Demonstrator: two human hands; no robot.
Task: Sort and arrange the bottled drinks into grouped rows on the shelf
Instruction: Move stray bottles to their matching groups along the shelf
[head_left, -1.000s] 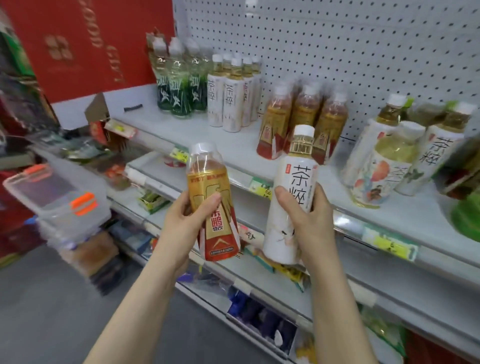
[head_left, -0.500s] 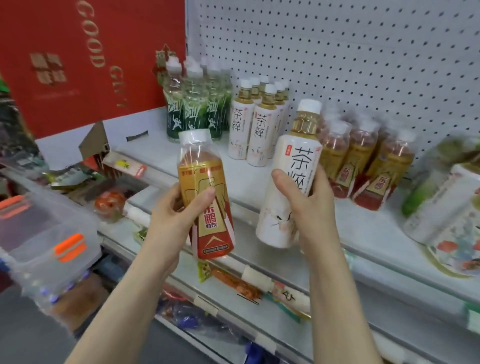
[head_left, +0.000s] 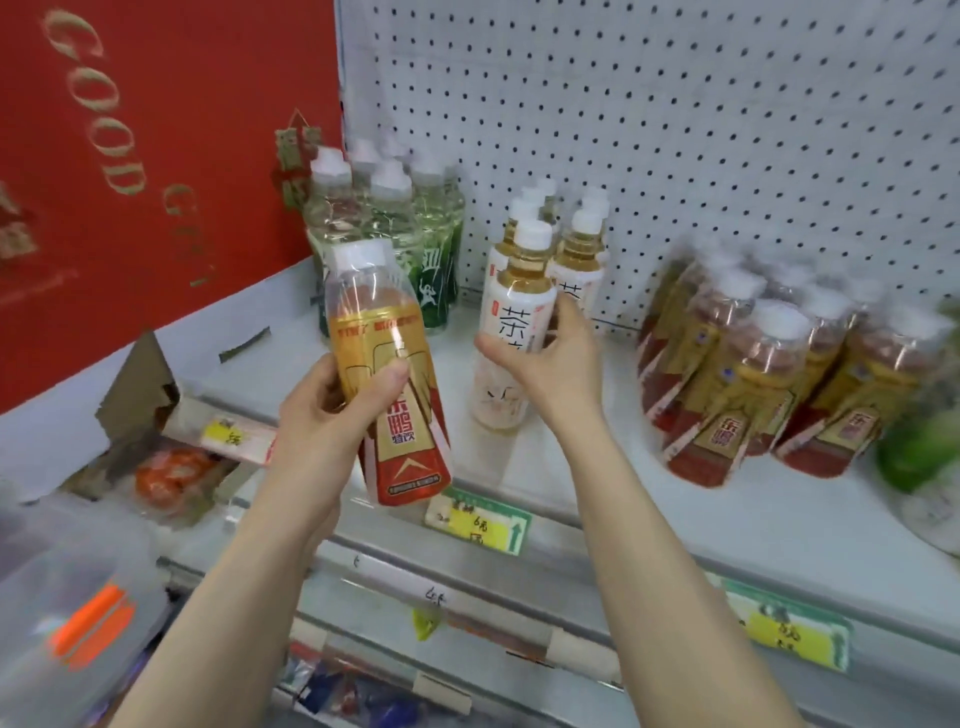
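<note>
Your left hand (head_left: 332, 415) gripped the gold-and-red bottle (head_left: 395, 384) round its middle, thumb pressed across the front of the label and fingers curled behind. You held it in the air out in front of the shelf (head_left: 597, 499), tilted so that its white cap leaned to the left.

Your right hand (head_left: 550, 358) was wrapped round the white-label tea bottle (head_left: 514, 322) at mid-height, thumb on its left side and fingers round the right. That bottle stood upright over the shelf, directly in front of the row of matching tea bottles (head_left: 582, 244) by the pegboard (head_left: 675, 130) — whether its base rested on the shelf or sat just above it, I cannot tell.

To the left of that row stood the green-label bottles (head_left: 415, 218), packed together in the corner beside the red panel (head_left: 130, 156). To the right, well apart from your hand, was a cluster of gold-and-red bottles (head_left: 753, 395) — blurred, so I could not count them. A yellow price tag (head_left: 478, 525) hung on the shelf's front edge below the two bottles you held.
</note>
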